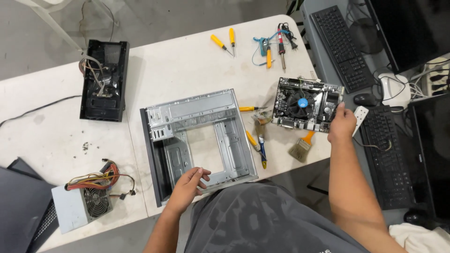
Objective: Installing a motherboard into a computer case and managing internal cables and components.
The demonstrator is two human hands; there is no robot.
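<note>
both hands busy: left hand (187, 182) rests open on the case (199, 140) near its front edge; right hand (341, 124) pinches the motherboard (304, 105) at its right edge, fingertips hidden behind it.

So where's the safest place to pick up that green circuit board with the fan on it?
Probably by its bare outer edges. The motherboard lies flat on the white table, its middle crowded by the fan and small parts. The right hand already touches its right edge; the left edge, facing the metal case, looks free for the left hand, now resting on the case.
</note>
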